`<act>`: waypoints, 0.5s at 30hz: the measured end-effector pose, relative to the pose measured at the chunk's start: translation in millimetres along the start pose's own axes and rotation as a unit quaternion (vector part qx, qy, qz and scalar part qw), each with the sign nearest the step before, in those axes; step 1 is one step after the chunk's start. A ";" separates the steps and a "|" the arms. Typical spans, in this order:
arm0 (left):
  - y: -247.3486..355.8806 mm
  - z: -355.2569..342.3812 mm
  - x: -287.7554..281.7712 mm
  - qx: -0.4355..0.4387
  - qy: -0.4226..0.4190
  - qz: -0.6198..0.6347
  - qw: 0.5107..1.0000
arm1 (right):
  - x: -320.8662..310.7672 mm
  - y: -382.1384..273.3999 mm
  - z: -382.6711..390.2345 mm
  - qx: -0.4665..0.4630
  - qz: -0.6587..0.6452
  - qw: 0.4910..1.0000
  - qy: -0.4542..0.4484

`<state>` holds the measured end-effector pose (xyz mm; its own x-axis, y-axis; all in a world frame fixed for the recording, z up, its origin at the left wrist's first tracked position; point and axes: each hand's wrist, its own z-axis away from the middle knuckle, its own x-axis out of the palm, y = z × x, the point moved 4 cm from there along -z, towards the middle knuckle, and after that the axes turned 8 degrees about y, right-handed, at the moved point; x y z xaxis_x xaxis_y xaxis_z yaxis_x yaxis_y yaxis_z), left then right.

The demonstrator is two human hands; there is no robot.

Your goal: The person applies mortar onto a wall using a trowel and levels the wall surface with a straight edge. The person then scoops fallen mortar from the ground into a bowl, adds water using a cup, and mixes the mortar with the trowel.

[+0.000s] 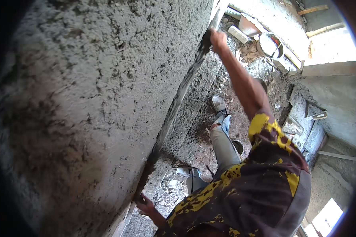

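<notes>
- Head view: a long bar [177, 104] runs diagonally from top centre to lower centre-left of the frame, its near face smeared with grey mortar and slightly blurred.
- Right hand [218, 40]: upper centre of the frame, closed around the upper part of the bar, arm extended.
- Left hand [146, 205]: lower centre-left of the frame, fingers curled at the lower end of the bar; finger detail is partly hidden.
- Wall [95, 114]: fills the left half of the frame; grey, rough and pitted, with the bar along its right edge.
- Shirt [249, 197]: dark with yellow patches, lower right of the frame.
- Shoe [218, 103]: centre of the frame, on the debris-strewn floor [201, 138].
- Bucket [280, 50]: upper right of the frame, near a pale block [238, 34].
</notes>
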<state>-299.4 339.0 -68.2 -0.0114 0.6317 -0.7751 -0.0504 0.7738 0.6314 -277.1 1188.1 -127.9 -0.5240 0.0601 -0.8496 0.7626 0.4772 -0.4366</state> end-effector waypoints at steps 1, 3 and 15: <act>33.3 1.7 9.6 0.069 -0.018 0.057 0.996 | 0.5 13.3 -19.1 0.320 -0.213 0.923 -0.026; 52.7 -4.4 25.7 0.082 0.019 0.024 0.996 | 5.8 33.1 -33.4 0.313 -0.277 0.907 0.050; -52.4 -5.5 -55.6 -0.092 0.032 0.145 0.985 | 23.1 -3.7 18.5 0.312 -0.335 0.889 0.008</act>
<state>-301.7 263.1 -58.3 -0.1142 0.8156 -0.5673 -0.2165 0.5369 0.8154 -285.0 1171.5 -151.4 -0.9414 -0.0396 -0.3350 0.3367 -0.1684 -0.9264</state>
